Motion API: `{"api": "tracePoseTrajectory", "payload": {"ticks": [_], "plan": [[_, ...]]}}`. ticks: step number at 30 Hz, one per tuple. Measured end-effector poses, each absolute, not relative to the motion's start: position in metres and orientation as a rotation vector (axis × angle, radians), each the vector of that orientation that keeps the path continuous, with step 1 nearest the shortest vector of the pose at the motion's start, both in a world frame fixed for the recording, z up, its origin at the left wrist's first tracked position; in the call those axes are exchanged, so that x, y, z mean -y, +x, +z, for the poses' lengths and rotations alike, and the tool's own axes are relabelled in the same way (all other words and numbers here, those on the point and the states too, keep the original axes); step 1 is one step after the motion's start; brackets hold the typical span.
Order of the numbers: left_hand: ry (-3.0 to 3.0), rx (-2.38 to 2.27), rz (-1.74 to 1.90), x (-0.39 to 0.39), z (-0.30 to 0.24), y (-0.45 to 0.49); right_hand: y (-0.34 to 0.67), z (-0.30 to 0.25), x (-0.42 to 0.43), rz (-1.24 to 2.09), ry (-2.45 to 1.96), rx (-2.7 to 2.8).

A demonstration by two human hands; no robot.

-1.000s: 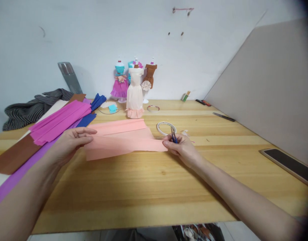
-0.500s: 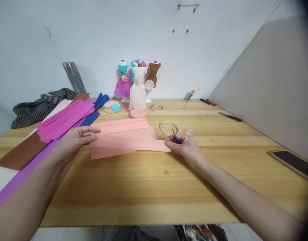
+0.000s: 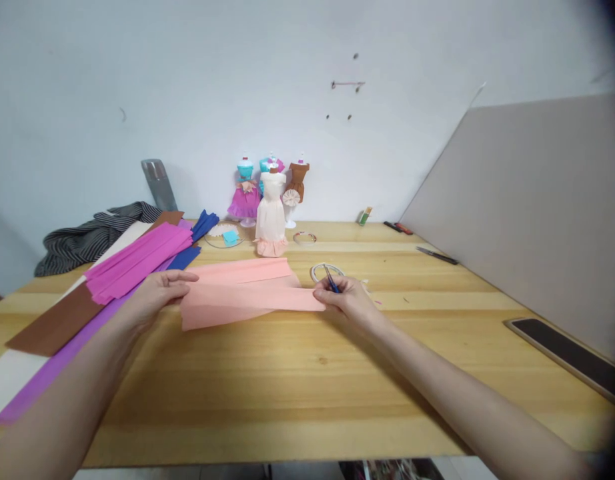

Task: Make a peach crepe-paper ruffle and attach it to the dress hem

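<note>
Peach crepe paper [image 3: 247,298], a long, soft, folded strip, stretched low across the pale wooden worktop [image 3: 307,373]. Your left hand [image 3: 155,297] pinched its left end in a closed grip. Your right hand [image 3: 346,301] gripped the right end together with small blue scissors [image 3: 330,283], beside a white tape ring [image 3: 318,269].

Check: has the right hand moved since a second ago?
No. The right hand still grips the end of the paper just in front of the ring, as before; only the camera shifted.
</note>
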State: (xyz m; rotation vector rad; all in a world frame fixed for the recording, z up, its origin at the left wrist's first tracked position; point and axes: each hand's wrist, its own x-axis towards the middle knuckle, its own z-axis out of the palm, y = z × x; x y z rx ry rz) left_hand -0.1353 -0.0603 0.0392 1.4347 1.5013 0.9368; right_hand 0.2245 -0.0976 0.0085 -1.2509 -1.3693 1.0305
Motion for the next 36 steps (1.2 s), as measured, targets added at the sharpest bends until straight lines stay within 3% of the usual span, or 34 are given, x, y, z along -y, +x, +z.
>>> {"api": "tracePoseTrajectory", "payload": {"ticks": [4, 8, 15, 26, 36], "plan": [[1.936, -1.727, 1.059, 0.066, 0.057, -0.112, 0.214, 0.028, 0.09, 1.013, -1.299, 1.537], [2.35, -1.298, 0.798, 0.08, 0.067, -0.049, 0.194, 0.039, 0.085, 0.966, -1.244, 1.732], [2.387, -1.034, 0.573, 0.068, 0.048, 0.016, 0.184, 0.03, 0.083, 0.939, -1.156, 1.727], [2.234, -1.073, 0.464, 0.058, 0.044, -0.023, 0.202, 0.028, 0.082, 1.043, -1.281, 1.548], [2.124, -1.236, 0.301, 0.048, 0.059, -0.118, 0.217, 0.024, 0.074, 1.114, -1.353, 1.462]]}}
